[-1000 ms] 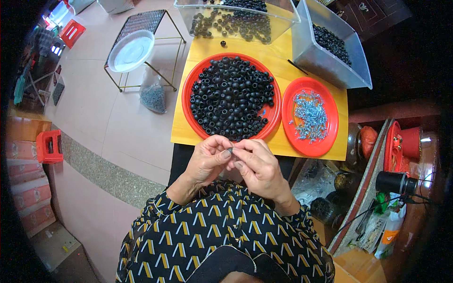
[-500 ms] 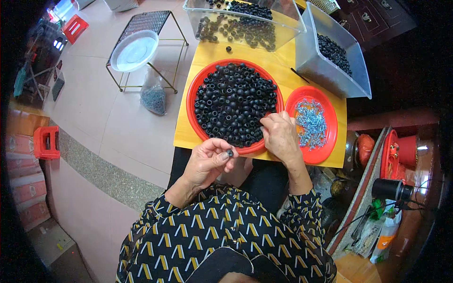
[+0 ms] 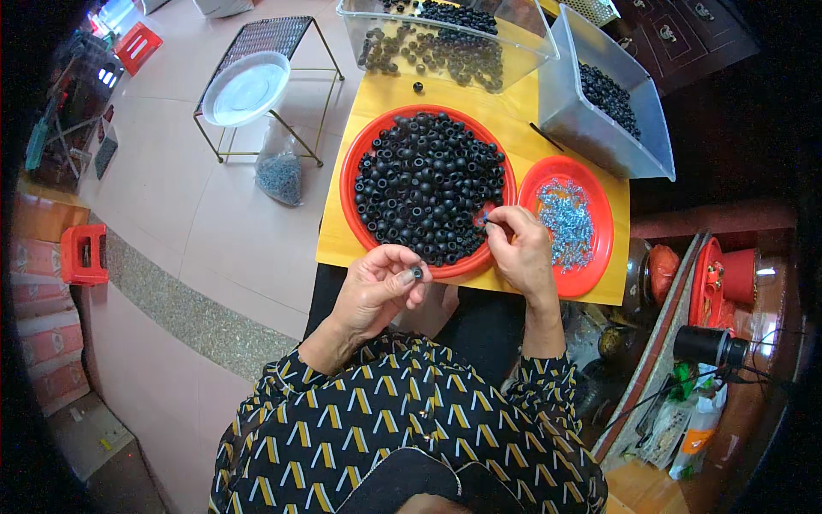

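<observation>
My left hand is closed in a pinch at the near edge of the round red tray. Between its thumb and fingers sits a small black bead, its hole facing up. Many loose black beads with round holes are heaped in that tray. Over the tray's right side, my right hand pinches with thumb and forefinger; a tiny dark piece shows at the tips, too small to make out. Right of it lies an oval red plate of small, shiny blue-silver pieces.
A clear box and a bluish bin with black beads stand at the table's far side. One stray bead and a thin black stick lie on the yellow tabletop. Left stands a wire stool bearing a white basin.
My right hand has drawn back slightly from the beads toward the right, uncovering a bit of red tray bottom. My left hand keeps its bead almost in place.
</observation>
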The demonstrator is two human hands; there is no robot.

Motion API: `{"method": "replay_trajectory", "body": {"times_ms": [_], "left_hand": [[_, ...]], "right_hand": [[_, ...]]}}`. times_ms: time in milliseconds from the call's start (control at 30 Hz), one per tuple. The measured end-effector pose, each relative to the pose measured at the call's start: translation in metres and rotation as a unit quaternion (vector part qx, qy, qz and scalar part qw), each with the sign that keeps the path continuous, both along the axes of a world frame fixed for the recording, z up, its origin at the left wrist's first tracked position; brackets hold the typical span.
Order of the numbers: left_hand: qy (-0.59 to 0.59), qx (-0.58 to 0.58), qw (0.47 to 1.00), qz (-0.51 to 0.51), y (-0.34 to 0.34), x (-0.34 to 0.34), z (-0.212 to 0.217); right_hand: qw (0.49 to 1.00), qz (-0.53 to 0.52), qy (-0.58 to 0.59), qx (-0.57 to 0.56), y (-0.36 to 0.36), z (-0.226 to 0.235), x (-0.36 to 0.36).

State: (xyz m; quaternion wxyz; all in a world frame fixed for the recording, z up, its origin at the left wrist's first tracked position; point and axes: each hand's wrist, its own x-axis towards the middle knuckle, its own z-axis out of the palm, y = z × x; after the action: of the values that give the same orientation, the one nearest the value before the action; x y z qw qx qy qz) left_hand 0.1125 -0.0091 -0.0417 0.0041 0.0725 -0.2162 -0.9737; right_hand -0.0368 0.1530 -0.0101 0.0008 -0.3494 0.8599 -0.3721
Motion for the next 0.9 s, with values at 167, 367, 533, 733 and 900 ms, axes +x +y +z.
{"method": "replay_trajectory", "body": {"times_ms": [167,367,533,733,900], "left_hand": [[-0.002,0.010,1.000,0.000,0.005,-0.003,0.000],[-0.016,-0.011,1.000,-0.015,0.005,0.000,0.003],[0.003,-0.026,1.000,-0.003,0.009,0.000,0.004],[0.015,-0.099,0.995,0.022,0.013,0.000,0.005],[-0.012,-0.155,0.986,0.062,0.013,-0.005,0.002]], "right_hand": [[0.882,0.000,-0.409,-0.232,0.002,0.007,0.030],[0.740,0.044,-0.573,-0.349,-0.001,0.009,0.053],[0.689,0.041,-0.618,-0.376,-0.005,0.015,0.061],[0.758,0.052,-0.560,-0.330,-0.014,0.009,0.070],[0.848,0.028,-0.448,-0.281,-0.024,0.016,0.080]]}}
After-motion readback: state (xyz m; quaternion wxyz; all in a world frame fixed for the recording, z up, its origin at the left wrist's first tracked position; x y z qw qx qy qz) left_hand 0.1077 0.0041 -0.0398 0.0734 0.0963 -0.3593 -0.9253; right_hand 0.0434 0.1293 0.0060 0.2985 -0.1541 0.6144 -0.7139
